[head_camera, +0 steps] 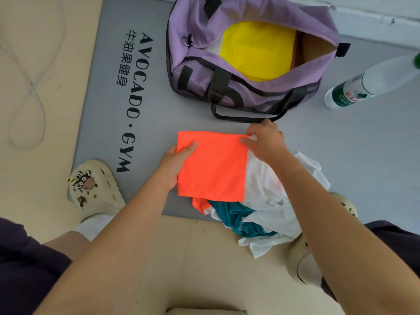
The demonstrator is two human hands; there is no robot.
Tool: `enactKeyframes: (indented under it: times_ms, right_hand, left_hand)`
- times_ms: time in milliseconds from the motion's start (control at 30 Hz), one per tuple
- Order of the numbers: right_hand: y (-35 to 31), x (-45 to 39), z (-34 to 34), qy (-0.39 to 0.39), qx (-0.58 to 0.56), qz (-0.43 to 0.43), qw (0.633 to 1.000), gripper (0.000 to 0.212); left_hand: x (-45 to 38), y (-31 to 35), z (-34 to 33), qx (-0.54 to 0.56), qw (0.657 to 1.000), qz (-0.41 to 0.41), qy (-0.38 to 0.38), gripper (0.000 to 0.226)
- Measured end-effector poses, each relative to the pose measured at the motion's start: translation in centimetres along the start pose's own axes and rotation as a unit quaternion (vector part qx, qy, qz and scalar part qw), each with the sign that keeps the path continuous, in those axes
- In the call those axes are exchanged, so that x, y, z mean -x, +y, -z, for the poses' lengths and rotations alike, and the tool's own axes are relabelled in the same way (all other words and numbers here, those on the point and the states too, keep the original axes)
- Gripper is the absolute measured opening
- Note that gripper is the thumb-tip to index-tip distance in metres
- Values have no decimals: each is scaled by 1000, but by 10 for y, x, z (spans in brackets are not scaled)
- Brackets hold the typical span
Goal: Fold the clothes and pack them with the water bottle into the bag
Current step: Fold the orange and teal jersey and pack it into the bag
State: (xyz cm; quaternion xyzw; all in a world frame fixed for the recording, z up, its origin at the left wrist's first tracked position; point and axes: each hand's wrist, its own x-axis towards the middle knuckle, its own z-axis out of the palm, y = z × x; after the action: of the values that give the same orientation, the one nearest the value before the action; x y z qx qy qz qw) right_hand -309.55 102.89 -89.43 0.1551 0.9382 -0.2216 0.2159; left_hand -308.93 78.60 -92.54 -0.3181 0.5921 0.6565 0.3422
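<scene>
Head view: folded orange cloth (212, 165) lies flat at frame centre on the grey mat (109, 92). Left hand (173, 165) grips its left edge, thumb on top, other fingers hidden under the fabric. Right hand (266, 142) pinches the upper right corner, fingers curled over the edge; something small and white shows at the fingertips, can't make out what. Lower edge of the orange cloth overlaps an unfolded pile: white garment (272, 201) and teal garment (238, 218), both crumpled and partly covered by the right forearm. Purple bag (197, 26) sits top centre, unzipped, its top cut off by the frame; a yellow folded item (258, 50) lies inside, rest of the interior in shadow. Water bottle (368, 84) lies on its side at the right edge, cap end cut off, label unreadable. Cream clog (95, 187) lower left; the other shoe is mostly hidden behind the right arm.
</scene>
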Motion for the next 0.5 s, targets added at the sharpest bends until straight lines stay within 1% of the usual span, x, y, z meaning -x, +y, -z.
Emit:
enactKeyframes:
  times_ms: [33, 67, 133, 167, 200, 233, 267, 333, 367, 400, 467, 500]
  right_hand:
    - [-1, 2, -1, 0, 9, 11, 1000, 42]
    - [-5, 5, 0, 8, -9, 38, 999, 51]
    - [-19, 10, 11, 8, -99, 114, 989, 71]
    - [-29, 12, 19, -20, -146, 147, 978, 80]
    - [-39, 14, 29, -67, -183, 173, 966, 86]
    - [-48, 16, 39, -118, -210, 191, 951, 85]
    - [-56, 16, 49, -164, -223, 199, 940, 78]
    - [-62, 14, 67, -236, -191, 181, 936, 48]
    - [-61, 13, 75, -265, -158, 165, 937, 39]
    - [-55, 12, 82, -291, -126, 145, 937, 35]
    - [-37, 14, 92, -325, -90, 94, 937, 34]
    - [-26, 16, 95, -327, -85, 73, 938, 35]
  left_hand:
    - [1, 2, 1, -12, 1000, -9, -18, 13]
    - [3, 5, 1, -35, 998, -26, -35, 12]
    - [10, 19, 0, -95, 989, -76, -85, 21]
    - [15, 28, -1, -129, 979, -101, -122, 26]
    - [21, 40, -4, -164, 965, -123, -165, 27]
    - [29, 52, -8, -191, 949, -138, -207, 26]
    - [36, 65, -11, -206, 936, -145, -247, 24]
    - [47, 89, -15, -212, 919, -162, -289, 26]
    - [50, 99, -16, -209, 920, -170, -285, 27]
    - [52, 106, -15, -202, 926, -178, -265, 27]
    - [50, 112, -11, -192, 942, -190, -197, 25]
    - [49, 112, -8, -189, 948, -193, -167, 23]
